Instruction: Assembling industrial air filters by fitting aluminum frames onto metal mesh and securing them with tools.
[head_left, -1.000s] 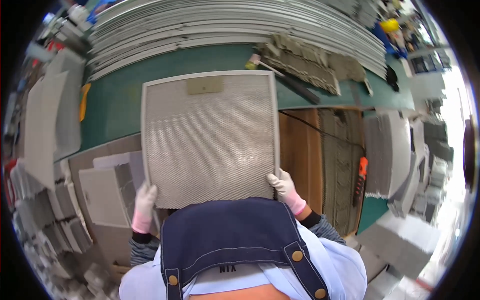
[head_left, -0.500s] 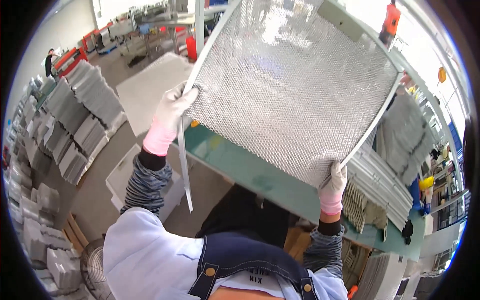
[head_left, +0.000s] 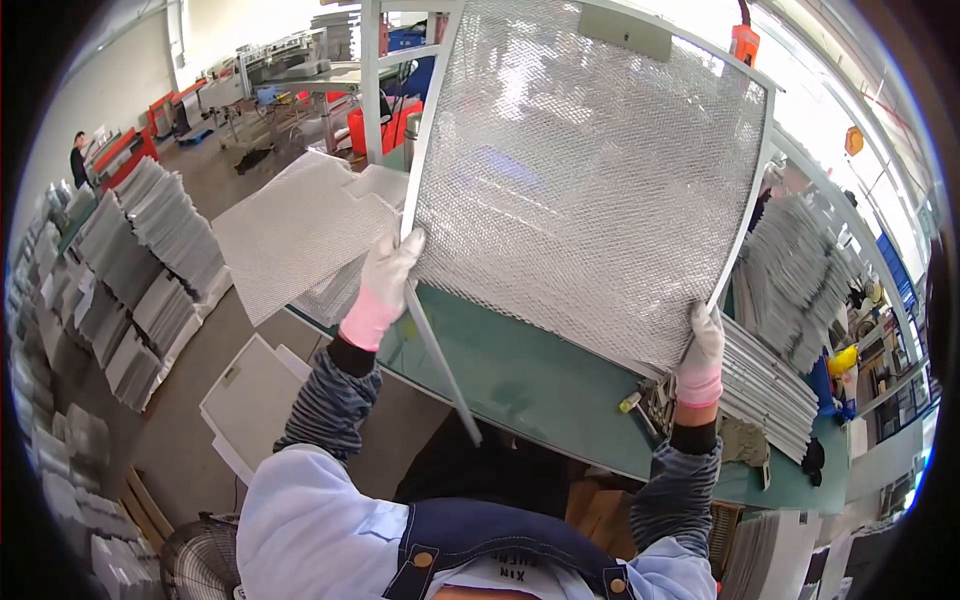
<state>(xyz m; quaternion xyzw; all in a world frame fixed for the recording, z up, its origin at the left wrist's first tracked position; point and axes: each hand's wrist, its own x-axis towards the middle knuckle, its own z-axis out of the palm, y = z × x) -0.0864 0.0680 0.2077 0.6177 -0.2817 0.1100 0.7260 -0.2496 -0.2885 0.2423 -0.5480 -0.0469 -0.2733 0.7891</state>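
Note:
A silvery mesh panel (head_left: 590, 190), framed by pale metal strips on its sides and far edge, is held up in front of me above the green table (head_left: 520, 350). Its near edge is bare mesh. My left hand (head_left: 392, 262), in a white glove with a pink cuff, grips the panel's near left corner. From that corner a loose pale frame strip (head_left: 440, 355) slants down toward me, joined or resting there; I cannot tell which. My right hand (head_left: 704, 345), gloved alike, is closed on the near right corner.
Mesh sheets (head_left: 300, 225) overhang the table's left end. Metal strips (head_left: 765, 385) and a pile of mesh sheets (head_left: 800, 270) lie on the right. A tool with a yellowish end (head_left: 630, 402) sits near the right hand. Stacked panels (head_left: 165, 240) and a fan (head_left: 195, 560) stand at the left.
The panel has levelled out: its left corner has come nearer with my left hand, while my right hand has moved slightly farther away. The loose strip's lower end has swung right.

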